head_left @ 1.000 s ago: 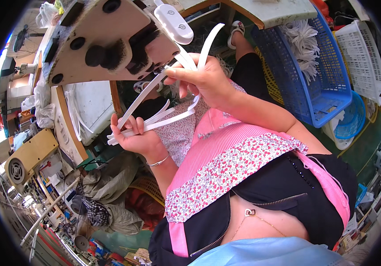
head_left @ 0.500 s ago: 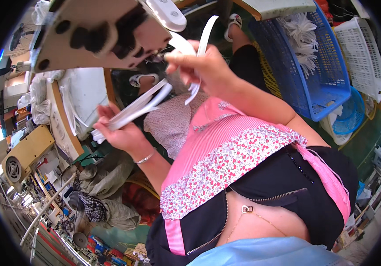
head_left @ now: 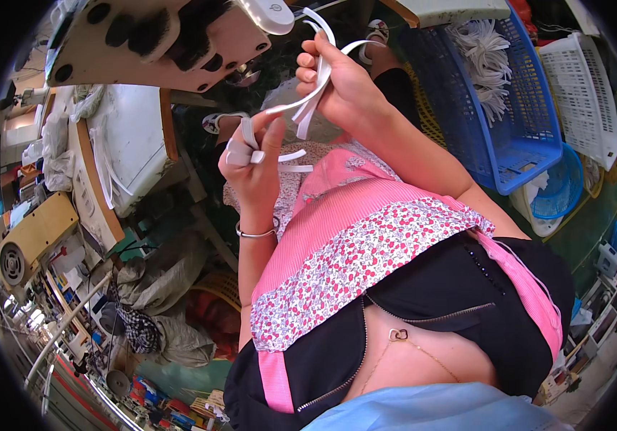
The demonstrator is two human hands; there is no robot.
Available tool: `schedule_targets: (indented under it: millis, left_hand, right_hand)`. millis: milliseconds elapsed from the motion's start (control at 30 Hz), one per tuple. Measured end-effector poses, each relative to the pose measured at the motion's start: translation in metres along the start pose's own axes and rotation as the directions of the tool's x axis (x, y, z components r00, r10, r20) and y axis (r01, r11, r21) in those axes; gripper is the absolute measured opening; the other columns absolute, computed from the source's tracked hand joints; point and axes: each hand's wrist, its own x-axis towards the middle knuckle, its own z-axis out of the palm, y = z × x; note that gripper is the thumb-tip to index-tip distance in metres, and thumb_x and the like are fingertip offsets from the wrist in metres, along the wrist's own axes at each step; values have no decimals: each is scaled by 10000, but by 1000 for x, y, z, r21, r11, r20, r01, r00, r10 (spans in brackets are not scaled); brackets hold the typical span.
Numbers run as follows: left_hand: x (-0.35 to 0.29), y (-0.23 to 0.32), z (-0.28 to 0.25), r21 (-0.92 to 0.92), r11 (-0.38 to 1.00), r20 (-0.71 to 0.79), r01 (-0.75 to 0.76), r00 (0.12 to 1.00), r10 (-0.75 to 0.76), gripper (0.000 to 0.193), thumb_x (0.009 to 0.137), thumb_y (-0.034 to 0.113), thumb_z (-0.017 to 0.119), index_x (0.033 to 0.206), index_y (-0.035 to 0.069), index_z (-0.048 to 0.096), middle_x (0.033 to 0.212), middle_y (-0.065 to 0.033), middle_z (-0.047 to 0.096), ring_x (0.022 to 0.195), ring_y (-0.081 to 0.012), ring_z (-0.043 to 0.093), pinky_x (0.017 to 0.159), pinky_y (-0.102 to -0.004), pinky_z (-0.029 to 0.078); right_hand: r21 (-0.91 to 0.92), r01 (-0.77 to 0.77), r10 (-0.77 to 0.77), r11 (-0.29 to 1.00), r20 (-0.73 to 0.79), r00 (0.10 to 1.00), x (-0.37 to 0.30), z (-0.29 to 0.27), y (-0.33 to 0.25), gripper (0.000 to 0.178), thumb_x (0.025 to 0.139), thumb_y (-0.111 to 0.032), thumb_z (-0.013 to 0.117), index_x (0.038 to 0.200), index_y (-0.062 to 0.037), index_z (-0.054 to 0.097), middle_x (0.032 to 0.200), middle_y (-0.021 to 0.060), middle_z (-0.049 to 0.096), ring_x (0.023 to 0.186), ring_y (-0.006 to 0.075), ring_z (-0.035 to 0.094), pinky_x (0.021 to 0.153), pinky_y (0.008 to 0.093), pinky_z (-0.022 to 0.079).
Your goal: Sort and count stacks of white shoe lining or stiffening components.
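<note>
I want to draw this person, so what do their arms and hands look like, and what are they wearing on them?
Both arms are bare from wrist to elbow, with no gloves and no long sleeves. The left hand has a thin silver bangle round its wrist. The right hand has nothing on its wrist. I cannot make out any rings.

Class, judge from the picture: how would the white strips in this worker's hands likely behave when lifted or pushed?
The white strips curve between the right hand and left hand, so probably bendy rather than stiff. Thin and narrow, they look light. Their loose ends would likely droop or spring when pushed.
</note>
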Motion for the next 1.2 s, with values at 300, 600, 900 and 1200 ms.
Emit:
schedule_targets:
  millis: [300, 600, 900, 1200]
  left_hand:
    - [6, -2, 14, -237, 962, 52, 139, 990, -130, 117, 898, 58, 697, 984, -19, 716, 656, 62, 531, 509, 5, 371, 465, -191, 215]
    - [11, -5, 12, -586, 734, -23, 344, 898, -439, 119, 944, 127, 640, 935, 10, 622, 586, 71, 381, 465, -20, 285, 436, -210, 214]
    - [30, -2, -33, -638, 766, -485, 73, 734, -475, 177, 990, 237, 449, 869, 109, 434, 842, -72, 533, 713, -153, 494, 602, -251, 450]
    - [-10, -18, -3, -377, 857, 188, 351, 935, -301, 397, 935, 87, 621, 1293, -59, 534, 666, 58, 454, 476, -9, 370, 422, -169, 312]
  right_hand:
    - [31, -59, 63, 998, -139, 988, 1, -7, 20, 260, 1042, -327, 458, 989, -75, 500, 778, 41, 511, 642, 148, 475, 568, 293, 404]
    - [-71, -178, 177, 981, -18, 984, -33, 4, 17, 357, 887, -395, 685, 971, -64, 579, 792, 3, 497, 603, 96, 462, 489, 242, 328]
    - [149, -107, 101, 983, 45, 994, -11, -53, -26, 268, 997, -204, 481, 1094, 24, 583, 828, 46, 472, 665, 144, 425, 546, 268, 363]
    - [438, -153, 16, 886, 300, 954, 6, -2, -24, 291, 1053, -263, 370, 1019, -8, 504, 862, 89, 452, 699, 185, 419, 605, 298, 380]
